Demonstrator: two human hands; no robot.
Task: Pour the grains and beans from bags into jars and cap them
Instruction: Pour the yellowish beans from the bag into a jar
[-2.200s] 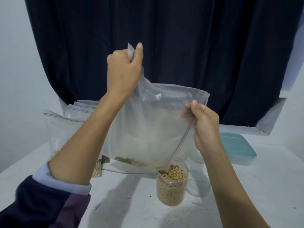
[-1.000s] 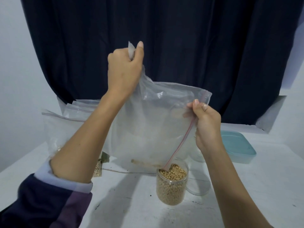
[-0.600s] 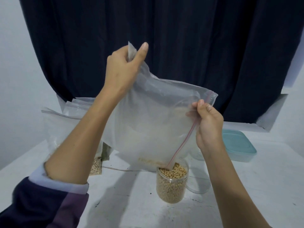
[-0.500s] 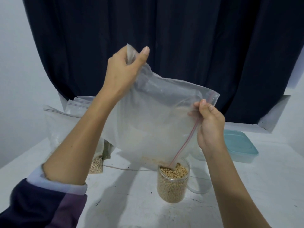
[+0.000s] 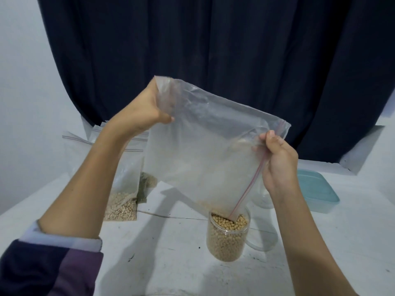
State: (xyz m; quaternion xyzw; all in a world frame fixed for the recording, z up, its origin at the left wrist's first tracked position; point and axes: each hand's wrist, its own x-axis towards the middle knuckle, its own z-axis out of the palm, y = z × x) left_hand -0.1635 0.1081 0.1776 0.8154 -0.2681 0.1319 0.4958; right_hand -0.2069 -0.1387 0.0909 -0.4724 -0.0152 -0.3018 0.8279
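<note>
While both grips pinch bag (image 5: 205, 146), its corner dips into jar (image 5: 227, 238)

You are holding a clear zip bag (image 5: 205, 146) tilted over a bean-filled jar (image 5: 227, 238), your left hand (image 5: 145, 110) gripping its raised corner and your right hand (image 5: 277, 165) pinching the red-striped opening, whose lower end is dipping into the jar's mouth.

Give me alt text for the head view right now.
Both hands, left and right, hold a nearly empty zip bag tilted, its corner in an uncapped jar of beans on the white table; more bags stand behind.
</note>
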